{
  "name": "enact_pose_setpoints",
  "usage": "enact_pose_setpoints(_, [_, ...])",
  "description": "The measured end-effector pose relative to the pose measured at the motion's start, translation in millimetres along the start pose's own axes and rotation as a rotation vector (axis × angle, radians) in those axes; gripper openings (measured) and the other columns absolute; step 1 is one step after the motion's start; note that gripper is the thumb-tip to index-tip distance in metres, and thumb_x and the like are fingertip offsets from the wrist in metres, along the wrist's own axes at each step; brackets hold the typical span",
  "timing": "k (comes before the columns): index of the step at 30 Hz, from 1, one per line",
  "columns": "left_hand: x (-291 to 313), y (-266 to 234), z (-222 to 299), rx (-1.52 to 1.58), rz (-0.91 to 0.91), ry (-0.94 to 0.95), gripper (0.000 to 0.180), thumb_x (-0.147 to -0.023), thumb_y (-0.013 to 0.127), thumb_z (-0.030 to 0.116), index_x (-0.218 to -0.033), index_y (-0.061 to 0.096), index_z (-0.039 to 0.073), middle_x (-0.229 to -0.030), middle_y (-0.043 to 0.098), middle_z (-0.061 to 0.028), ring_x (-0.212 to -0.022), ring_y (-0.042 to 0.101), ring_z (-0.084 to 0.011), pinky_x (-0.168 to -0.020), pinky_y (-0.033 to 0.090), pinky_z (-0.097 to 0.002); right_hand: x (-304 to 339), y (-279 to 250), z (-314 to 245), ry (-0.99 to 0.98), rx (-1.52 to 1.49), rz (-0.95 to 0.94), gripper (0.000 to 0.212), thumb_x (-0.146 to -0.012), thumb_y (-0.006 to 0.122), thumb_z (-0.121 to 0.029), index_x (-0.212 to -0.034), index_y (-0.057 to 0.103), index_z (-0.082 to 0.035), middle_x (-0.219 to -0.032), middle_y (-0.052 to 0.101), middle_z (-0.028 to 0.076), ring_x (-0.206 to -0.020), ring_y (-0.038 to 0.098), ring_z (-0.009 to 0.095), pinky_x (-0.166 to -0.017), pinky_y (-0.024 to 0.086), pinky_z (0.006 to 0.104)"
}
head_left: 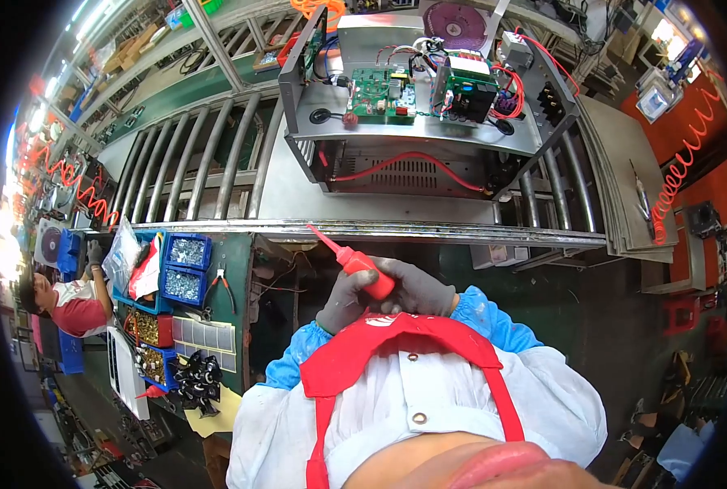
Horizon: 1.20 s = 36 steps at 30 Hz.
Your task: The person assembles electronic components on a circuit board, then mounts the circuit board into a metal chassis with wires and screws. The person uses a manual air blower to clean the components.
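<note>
One grey-gloved left hand (341, 301) and matching right hand (420, 287) clasp a red plastic bottle (375, 279), nozzle (324, 238) ahead, presumably for clearance.

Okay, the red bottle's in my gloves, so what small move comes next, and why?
Probably lift the red bottle forward toward the open metal chassis: the left hand grips it near the red apron, right hand beside it; its nozzle points forward-left, and the chassis stands ahead, circuit board exposed.
</note>
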<state>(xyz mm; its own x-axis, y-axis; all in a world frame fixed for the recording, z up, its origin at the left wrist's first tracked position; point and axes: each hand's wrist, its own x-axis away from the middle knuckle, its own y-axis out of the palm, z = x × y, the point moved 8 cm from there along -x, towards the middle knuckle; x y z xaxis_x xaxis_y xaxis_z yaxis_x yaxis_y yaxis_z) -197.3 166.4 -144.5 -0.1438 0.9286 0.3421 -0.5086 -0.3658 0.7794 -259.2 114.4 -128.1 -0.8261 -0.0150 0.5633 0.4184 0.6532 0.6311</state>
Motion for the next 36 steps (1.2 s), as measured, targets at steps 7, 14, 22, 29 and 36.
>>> enact_pose_setpoints(7, [-5.8,-7.3,18.7,-0.159,0.081,0.140,0.038,-0.071,0.069,0.013,-0.105,0.058,0.000,-0.101,0.062,-0.0120,-0.094,0.062,-0.0234,-0.088,0.050,-0.0373,94.4,-50.5,-158.8,-1.119,0.987,0.797,0.015,-0.083,0.062,-0.016,-0.089,0.060,-0.002,-0.083,0.059,0.008,-0.078,0.056,0.016,-0.072,0.046,0.0310])
enact_pose_setpoints(14, [-1.6,-9.4,11.8,-0.161,0.106,0.118,0.039,-0.070,0.070,0.012,-0.104,0.058,0.000,-0.101,0.062,-0.0140,-0.094,0.062,-0.0245,-0.086,0.051,-0.0378,157.4,-75.3,-266.2,-1.552,1.389,1.436,0.022,-0.081,0.067,-0.015,-0.100,0.060,-0.007,-0.099,0.060,0.014,-0.089,0.060,0.033,-0.078,0.049,0.0425])
enact_pose_setpoints(22, [-1.7,-13.5,8.5,-0.238,0.121,0.095,0.038,-0.069,0.069,0.011,-0.104,0.057,-0.001,-0.100,0.062,-0.0137,-0.091,0.063,-0.0240,-0.083,0.052,-0.0365,111.5,-120.6,-296.4,-1.197,1.704,1.483,0.022,-0.085,0.063,-0.029,-0.095,0.061,-0.010,-0.101,0.060,0.011,-0.089,0.061,0.034,-0.073,0.050,0.0452])
enact_pose_setpoints(29, [4.2,-19.9,15.2,-0.187,0.146,0.136,0.035,-0.070,0.069,0.009,-0.102,0.059,0.000,-0.098,0.062,-0.0118,-0.090,0.063,-0.0222,-0.083,0.052,-0.0361,96.7,-119.3,-298.2,-1.463,1.705,1.350,0.026,-0.087,0.062,-0.028,-0.100,0.062,-0.005,-0.098,0.060,0.016,-0.093,0.058,0.035,-0.082,0.045,0.0430])
enact_pose_setpoints(36, [3.8,-23.6,5.4,-0.141,0.066,0.222,0.026,-0.071,0.071,0.006,-0.095,0.061,0.002,-0.090,0.064,-0.0062,-0.084,0.061,-0.0160,-0.082,0.049,-0.0315,98.3,-150.1,-293.5,-1.332,1.611,1.422,0.039,-0.092,0.056,-0.033,-0.107,0.063,0.002,-0.105,0.061,0.024,-0.101,0.054,0.040,-0.090,0.042,0.0464])
